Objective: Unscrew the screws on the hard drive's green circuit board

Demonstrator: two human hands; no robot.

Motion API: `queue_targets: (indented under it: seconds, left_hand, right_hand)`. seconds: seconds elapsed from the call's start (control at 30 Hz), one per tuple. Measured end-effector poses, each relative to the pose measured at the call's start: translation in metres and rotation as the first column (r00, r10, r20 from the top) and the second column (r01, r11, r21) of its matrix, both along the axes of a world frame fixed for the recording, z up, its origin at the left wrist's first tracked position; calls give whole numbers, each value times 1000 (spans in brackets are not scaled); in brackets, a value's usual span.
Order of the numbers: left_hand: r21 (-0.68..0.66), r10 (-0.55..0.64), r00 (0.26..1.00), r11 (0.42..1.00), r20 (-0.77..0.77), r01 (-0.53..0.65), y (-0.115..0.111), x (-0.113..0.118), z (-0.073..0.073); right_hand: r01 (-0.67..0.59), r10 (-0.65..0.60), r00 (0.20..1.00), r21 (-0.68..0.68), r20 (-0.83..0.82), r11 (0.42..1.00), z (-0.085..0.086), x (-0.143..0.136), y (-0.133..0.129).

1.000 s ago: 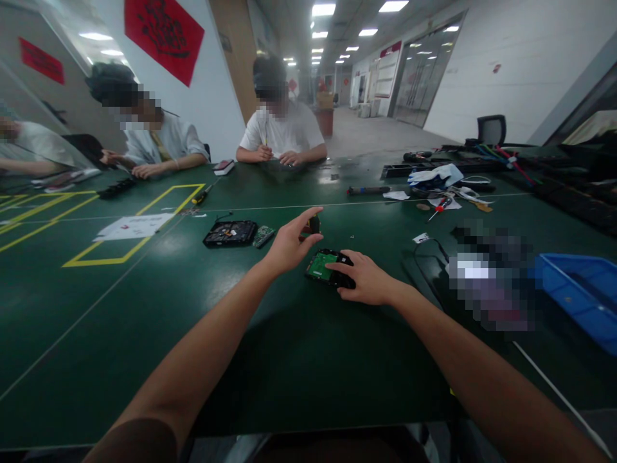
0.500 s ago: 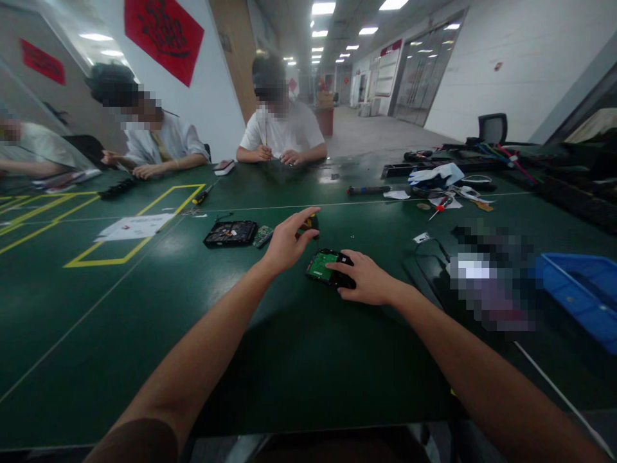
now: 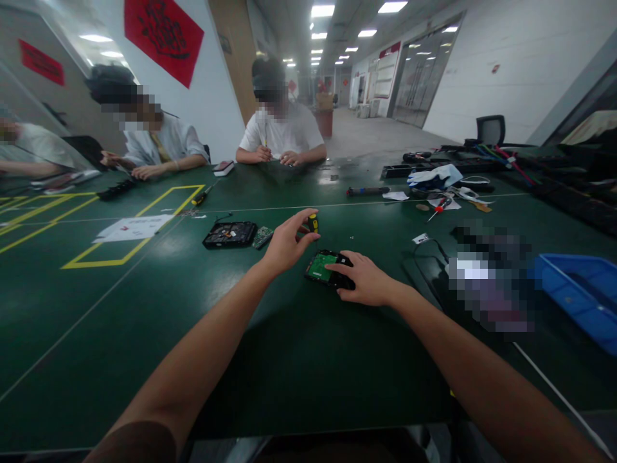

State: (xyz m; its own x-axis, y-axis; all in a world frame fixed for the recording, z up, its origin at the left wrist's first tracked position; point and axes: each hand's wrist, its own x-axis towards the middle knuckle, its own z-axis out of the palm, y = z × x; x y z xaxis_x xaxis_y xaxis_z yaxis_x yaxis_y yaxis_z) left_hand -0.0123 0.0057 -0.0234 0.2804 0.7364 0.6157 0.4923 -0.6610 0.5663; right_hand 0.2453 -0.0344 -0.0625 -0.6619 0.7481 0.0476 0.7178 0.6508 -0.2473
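Note:
A hard drive (image 3: 320, 265) lies on the table with its green circuit board facing up. My right hand (image 3: 366, 276) grips its right end, one finger resting over the board. Above the drive's far edge, my left hand (image 3: 292, 241) holds a screwdriver (image 3: 313, 223) by its yellow and black handle, between thumb and fingers. The screwdriver stands upright; its thin shaft points down at the drive, and whether the tip touches is too small to tell. Left of my left hand lie a loose green circuit board (image 3: 262, 236) and a second, black drive (image 3: 230, 234).
A blue bin (image 3: 581, 289) stands at the right, beside a blurred-out object with a cable. Another screwdriver (image 3: 438, 207), a cloth (image 3: 436, 175) and scraps lie at the back right. White paper (image 3: 132, 228) lies at the left. Several people sit across the green table.
More of the screwdriver's yellow handle shows between my left fingers, which have shifted slightly around it. My right hand and the hard drive stay in place.

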Motion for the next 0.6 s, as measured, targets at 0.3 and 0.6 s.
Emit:
queue_targets:
  seconds: [0.3,0.6]
  left_hand:
    - [-13,-18,999,1000,-28,17,1,-1,-4]
    - [56,-13,994,998,-107,19,-1,-2,-2]
  right_hand:
    - [-3,3,1000,-2,-6,1000,2,-1,-1]
    - [-5,6,1000,12,-11,1000,1,-1,-1]
